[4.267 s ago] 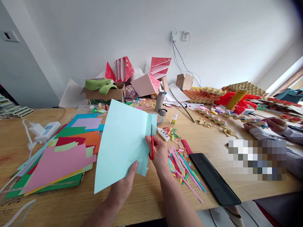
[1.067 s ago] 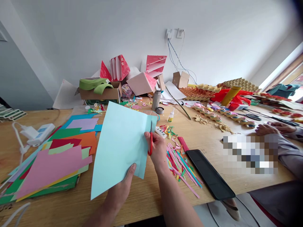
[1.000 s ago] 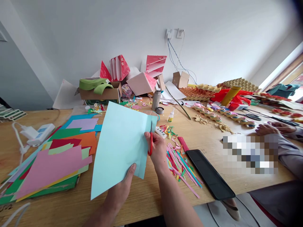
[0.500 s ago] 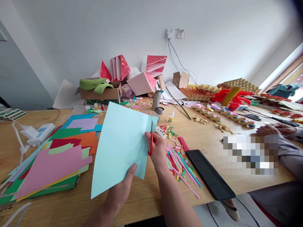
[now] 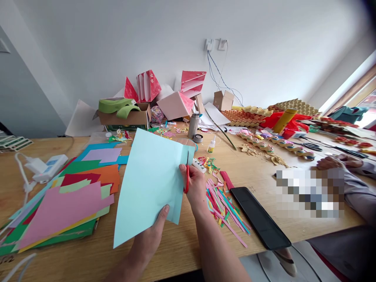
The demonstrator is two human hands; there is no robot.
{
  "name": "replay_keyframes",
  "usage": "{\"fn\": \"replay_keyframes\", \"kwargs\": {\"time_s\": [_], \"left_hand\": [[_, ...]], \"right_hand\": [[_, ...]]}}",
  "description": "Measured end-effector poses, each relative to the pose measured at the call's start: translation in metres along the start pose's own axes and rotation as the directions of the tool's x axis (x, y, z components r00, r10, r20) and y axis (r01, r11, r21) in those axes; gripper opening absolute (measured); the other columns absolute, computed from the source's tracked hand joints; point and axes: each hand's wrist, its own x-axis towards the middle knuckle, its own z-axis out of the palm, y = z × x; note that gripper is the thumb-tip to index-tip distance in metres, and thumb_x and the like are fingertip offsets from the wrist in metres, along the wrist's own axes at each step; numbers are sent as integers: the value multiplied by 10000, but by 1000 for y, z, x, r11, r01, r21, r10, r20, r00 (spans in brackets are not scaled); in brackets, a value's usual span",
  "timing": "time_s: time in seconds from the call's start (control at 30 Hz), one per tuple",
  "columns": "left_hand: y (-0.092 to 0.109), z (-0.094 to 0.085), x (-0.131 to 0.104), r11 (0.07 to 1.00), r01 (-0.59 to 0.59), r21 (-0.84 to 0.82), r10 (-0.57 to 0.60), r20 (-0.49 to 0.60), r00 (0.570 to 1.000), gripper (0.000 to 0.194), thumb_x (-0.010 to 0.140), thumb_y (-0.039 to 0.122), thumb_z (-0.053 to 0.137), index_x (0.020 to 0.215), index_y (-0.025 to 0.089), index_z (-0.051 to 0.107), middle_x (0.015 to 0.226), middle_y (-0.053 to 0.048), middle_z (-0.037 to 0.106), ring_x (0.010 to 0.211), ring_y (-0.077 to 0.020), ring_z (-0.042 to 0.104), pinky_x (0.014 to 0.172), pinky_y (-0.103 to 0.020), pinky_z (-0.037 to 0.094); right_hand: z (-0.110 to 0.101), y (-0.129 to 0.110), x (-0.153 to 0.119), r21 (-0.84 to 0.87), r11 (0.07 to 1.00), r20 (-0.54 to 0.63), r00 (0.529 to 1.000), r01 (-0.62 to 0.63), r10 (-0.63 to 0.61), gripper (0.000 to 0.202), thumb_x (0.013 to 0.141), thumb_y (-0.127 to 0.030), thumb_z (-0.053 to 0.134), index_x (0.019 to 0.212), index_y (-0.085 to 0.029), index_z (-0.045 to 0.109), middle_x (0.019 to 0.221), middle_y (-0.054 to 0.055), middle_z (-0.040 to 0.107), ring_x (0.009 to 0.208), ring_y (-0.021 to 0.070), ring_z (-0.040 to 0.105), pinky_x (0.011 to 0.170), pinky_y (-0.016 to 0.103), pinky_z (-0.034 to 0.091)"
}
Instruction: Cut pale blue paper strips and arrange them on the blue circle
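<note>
A light blue sheet of paper point(image 5: 148, 182) is held up over the table, tilted, with a crease running along its right side. My left hand point(image 5: 154, 231) grips its lower edge, thumb on the front and the fingers hidden behind. Red-handled scissors point(image 5: 187, 178) are in my right hand point(image 5: 195, 188), their blades pointing away from me at the paper's upper right part. Whether the blades are parted I cannot tell. Just right of my right hand lies a heap of thin coloured paper strips point(image 5: 225, 207).
Stacked coloured paper point(image 5: 67, 203) lies at left beside a white power strip point(image 5: 50, 168). To the right is a black phone-like slab point(image 5: 260, 217). A glue bottle point(image 5: 211, 145) and a metal flask point(image 5: 194, 125) stand farther back. Another person's hands point(image 5: 337, 161) rest at far right.
The view has shifted very slightly. Both hands, the scissors and the light blue paper keep nearly the same position.
</note>
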Motion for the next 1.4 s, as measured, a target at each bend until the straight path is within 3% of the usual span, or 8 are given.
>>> {"fn": "replay_keyframes", "kwargs": {"time_s": [0.17,0.77,1.4], "left_hand": [[-1,1,0,1000,-18,8,18,0,1000,520,778,444,682,1227,191,622,1241,-108,660,1230,-337,547,1196,-506,217],[-6,4,-4,997,72,-26,-72,-1,997,584,757,476,688,1258,190,599,1236,-118,657,1201,-347,563,1149,-531,298],[-5,2,-5,993,106,-49,-104,38,994,567,752,481,686,1227,177,629,1172,-122,686,1165,-347,588,1138,-531,319]], "right_hand": [[0,-2,2,-25,1000,-18,1000,3,-4,515,804,-612,556,539,-219,354,493,-65,289,458,82,274,396,220,206],[-1,-4,2,-45,999,-19,1000,24,-25,513,810,-614,541,538,-219,360,488,-66,286,465,88,271,405,222,217],[-5,-1,9,-58,998,-28,999,24,-25,531,737,-641,619,530,-214,381,515,-67,284,505,93,263,429,228,211]]}}
